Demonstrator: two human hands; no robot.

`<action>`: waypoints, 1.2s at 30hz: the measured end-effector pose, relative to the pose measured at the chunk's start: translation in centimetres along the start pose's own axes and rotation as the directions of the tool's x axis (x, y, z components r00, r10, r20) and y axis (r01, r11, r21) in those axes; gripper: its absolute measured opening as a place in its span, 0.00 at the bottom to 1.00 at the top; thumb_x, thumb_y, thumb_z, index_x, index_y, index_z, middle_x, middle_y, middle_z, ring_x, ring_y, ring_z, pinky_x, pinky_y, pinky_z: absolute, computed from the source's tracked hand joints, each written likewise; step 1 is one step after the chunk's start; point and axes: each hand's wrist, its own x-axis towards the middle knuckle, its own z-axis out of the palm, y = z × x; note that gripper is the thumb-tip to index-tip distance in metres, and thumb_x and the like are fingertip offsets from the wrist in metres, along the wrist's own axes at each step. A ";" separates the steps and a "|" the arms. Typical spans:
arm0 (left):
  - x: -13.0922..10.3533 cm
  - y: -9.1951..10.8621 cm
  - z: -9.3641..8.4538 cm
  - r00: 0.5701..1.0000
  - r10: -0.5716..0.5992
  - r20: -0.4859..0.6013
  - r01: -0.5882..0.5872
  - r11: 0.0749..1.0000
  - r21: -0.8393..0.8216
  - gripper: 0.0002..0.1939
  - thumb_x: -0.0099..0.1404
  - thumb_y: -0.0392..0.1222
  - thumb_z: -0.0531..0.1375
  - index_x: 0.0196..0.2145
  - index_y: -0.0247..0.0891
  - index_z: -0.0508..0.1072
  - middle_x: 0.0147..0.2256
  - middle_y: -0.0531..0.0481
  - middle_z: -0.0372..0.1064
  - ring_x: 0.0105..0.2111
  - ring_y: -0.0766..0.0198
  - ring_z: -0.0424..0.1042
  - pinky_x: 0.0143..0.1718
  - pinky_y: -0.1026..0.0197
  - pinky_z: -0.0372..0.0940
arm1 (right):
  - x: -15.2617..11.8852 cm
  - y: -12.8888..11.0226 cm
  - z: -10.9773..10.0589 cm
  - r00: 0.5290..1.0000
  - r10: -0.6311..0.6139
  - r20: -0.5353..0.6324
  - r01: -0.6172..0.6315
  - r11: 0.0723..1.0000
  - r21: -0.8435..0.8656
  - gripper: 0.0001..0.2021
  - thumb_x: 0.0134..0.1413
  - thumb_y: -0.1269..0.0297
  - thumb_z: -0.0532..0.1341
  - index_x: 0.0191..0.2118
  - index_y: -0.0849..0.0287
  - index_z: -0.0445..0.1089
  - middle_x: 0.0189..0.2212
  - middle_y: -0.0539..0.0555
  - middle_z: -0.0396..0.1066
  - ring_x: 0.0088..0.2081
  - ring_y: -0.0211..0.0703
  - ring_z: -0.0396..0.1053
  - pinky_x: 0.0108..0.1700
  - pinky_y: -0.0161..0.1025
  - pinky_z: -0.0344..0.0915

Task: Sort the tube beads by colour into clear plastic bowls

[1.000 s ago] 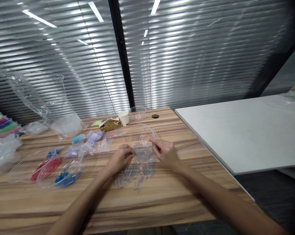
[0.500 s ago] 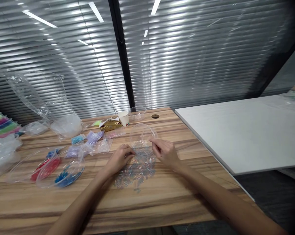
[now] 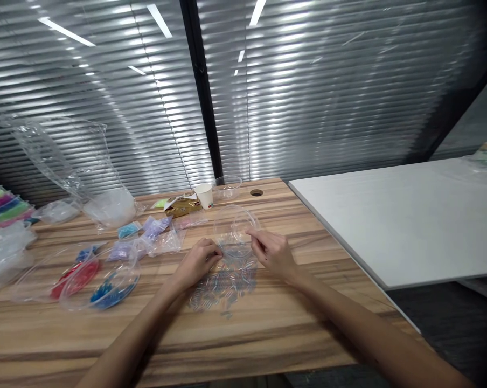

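Many small clear, pinkish and bluish pieces (image 3: pixel 223 285) lie spread on the wooden table between my forearms. Behind them is a clear round plastic bowl (image 3: pixel 227 221), with a smaller clear round rim showing inside its outline. My left hand (image 3: pixel 201 260) is closed at the left edge of the pieces, fingertips near the bowl's front; what it pinches is too small to name. On the bowl's right side my right hand (image 3: pixel 272 250) is closed, thumb and forefinger together at the clear rim. Whether it grips that rim or a small piece cannot be made out.
Left on the wooden table (image 3: pixel 243 345) are clear bowls with red (image 3: pixel 77 277) and blue pieces (image 3: pixel 114 293), plus small purple bags (image 3: pixel 157 226). A gold packet (image 3: pixel 182 206), a paper cup (image 3: pixel 204 195) and another clear bowl (image 3: pixel 227 187) stand behind. A white table (image 3: pixel 397 221) adjoins at right.
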 end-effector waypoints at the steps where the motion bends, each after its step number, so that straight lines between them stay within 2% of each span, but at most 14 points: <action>1: 0.0 0.0 0.0 1.000 -0.002 0.002 0.002 1.000 0.003 0.07 0.61 0.38 0.54 0.31 0.36 0.72 0.33 0.47 0.66 0.37 0.63 0.63 0.41 0.62 0.58 | 0.0 0.0 0.0 1.000 -0.002 0.002 0.002 1.000 0.001 0.10 0.54 0.74 0.52 0.39 0.61 0.68 0.29 0.52 0.73 0.29 0.35 0.70 0.32 0.33 0.63; 12: 0.0 -0.3 0.2 1.000 0.015 -0.003 -0.015 1.000 0.014 0.06 0.62 0.38 0.54 0.31 0.36 0.71 0.33 0.48 0.66 0.37 0.63 0.64 0.41 0.63 0.58 | 0.0 0.0 0.2 1.000 -0.028 -0.014 0.028 1.000 0.009 0.10 0.53 0.75 0.53 0.39 0.62 0.68 0.31 0.50 0.73 0.30 0.35 0.70 0.32 0.33 0.63; 27: 0.0 0.1 0.1 1.000 0.012 0.008 -0.012 0.999 0.032 0.07 0.63 0.38 0.53 0.31 0.36 0.70 0.34 0.48 0.66 0.38 0.63 0.63 0.42 0.62 0.57 | -0.1 0.0 0.2 0.999 -0.015 0.028 0.015 1.000 0.026 0.10 0.53 0.75 0.53 0.41 0.61 0.68 0.33 0.51 0.73 0.32 0.36 0.71 0.36 0.33 0.65; 36: -0.1 -0.4 0.3 1.000 0.009 -0.012 -0.009 1.000 0.027 0.07 0.63 0.39 0.54 0.32 0.36 0.70 0.33 0.48 0.65 0.38 0.64 0.63 0.41 0.63 0.57 | -0.1 0.0 0.2 1.000 -0.021 0.015 0.021 0.999 0.032 0.10 0.54 0.75 0.53 0.40 0.61 0.68 0.33 0.51 0.73 0.32 0.36 0.71 0.36 0.33 0.65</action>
